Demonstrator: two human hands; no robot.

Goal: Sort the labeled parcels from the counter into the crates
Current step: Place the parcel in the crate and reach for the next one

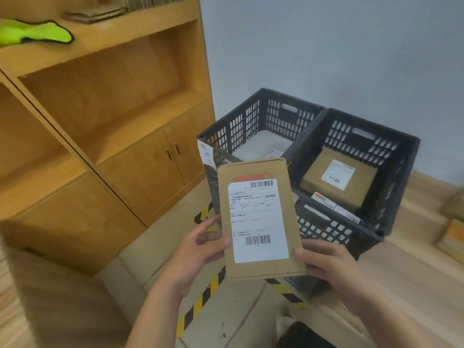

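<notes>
Head view: I hold a flat cardboard parcel (259, 219) in front of me over the floor, its white shipping label (256, 249) facing me. My left hand (200, 249) grips its left edge, thumb curled onto the front. My right hand (326, 262) grips the lower right corner likewise. Just behind it two dark slotted crates stand touching: the left crate (241, 121) holds a pale bagged parcel (258, 146), the right crate (401, 151) a labeled cardboard box (351, 194).
</notes>
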